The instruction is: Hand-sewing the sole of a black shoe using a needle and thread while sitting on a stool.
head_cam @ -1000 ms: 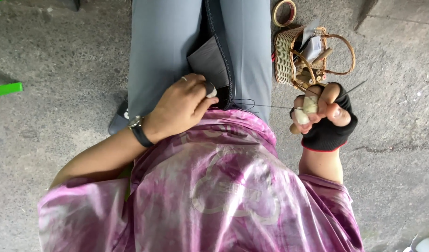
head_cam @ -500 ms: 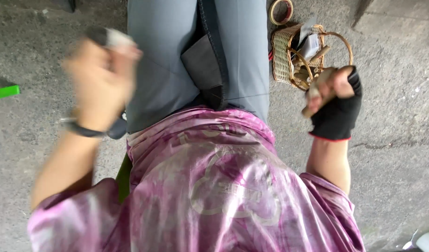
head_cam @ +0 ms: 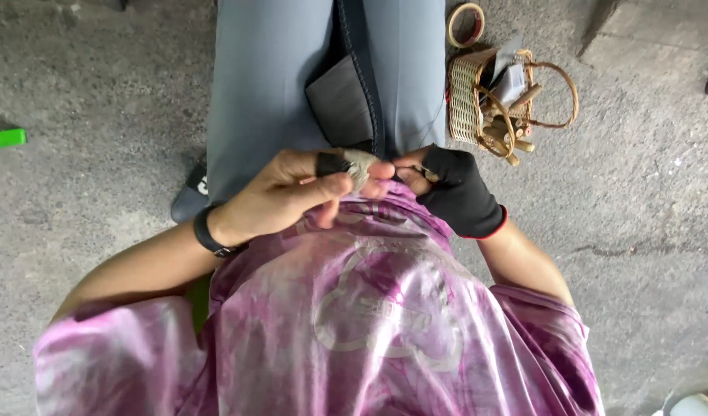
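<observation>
A small grey piece [head_cam: 360,166] is pinched by the left hand [head_cam: 292,192] and met by the gloved right hand [head_cam: 452,189]; if loosely gripped, it could drop beyond the fingertips, toward the basket [head_cam: 485,100].

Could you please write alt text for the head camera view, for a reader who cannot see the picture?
Seen from above, a seated person's left hand and black-gloved right hand meet over the lap, pinching a small pale object between the fingers. A wicker basket and a tape roll lie on the concrete floor to the right.
</observation>
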